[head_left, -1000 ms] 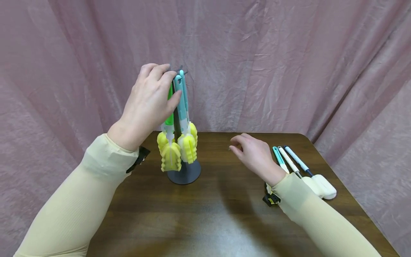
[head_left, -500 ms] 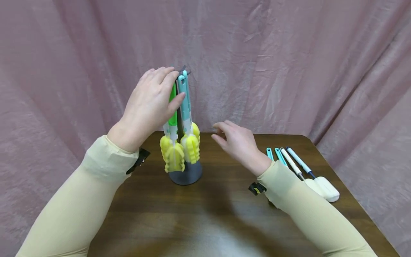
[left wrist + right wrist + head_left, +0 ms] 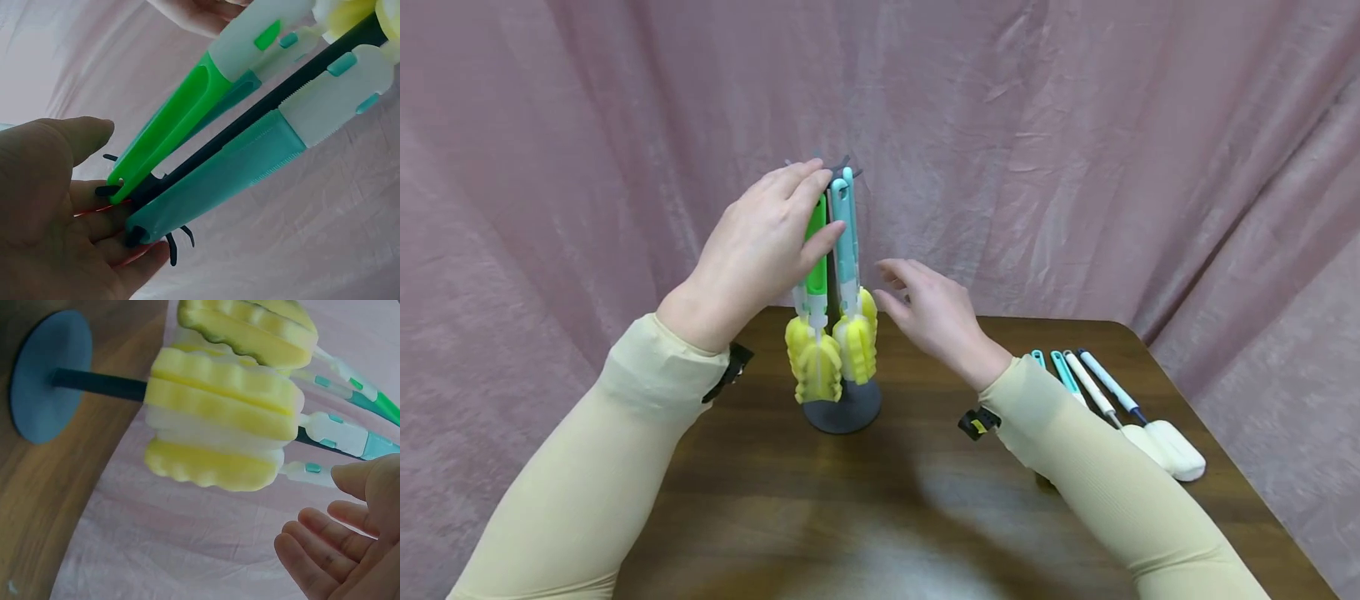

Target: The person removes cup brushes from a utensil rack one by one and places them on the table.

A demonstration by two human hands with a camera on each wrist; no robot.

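A dark grey rack [image 3: 842,410] with a round base stands at the back middle of the table. Several brushes with yellow sponge heads [image 3: 831,350] hang from its top hooks [image 3: 169,240]. My left hand [image 3: 829,204] is at the rack's top, its straight fingers [image 3: 134,228] touching the hooks and the ends of the green handle [image 3: 169,134] and teal handle [image 3: 219,181]; the thumb stays a little apart. My right hand [image 3: 891,287] hovers open just right of the hanging brushes, touching nothing; the right wrist view shows its fingers [image 3: 319,547] beside the sponge heads [image 3: 225,425].
Several brushes with white sponge heads [image 3: 1172,446] and teal, white and blue handles lie side by side at the right of the brown table [image 3: 887,517]. A pink curtain [image 3: 1075,125] hangs close behind and around the table.
My right hand has lifted from near the brushes lying on the table and moved left and up to the rack. The left hand has stayed at the rack's top.
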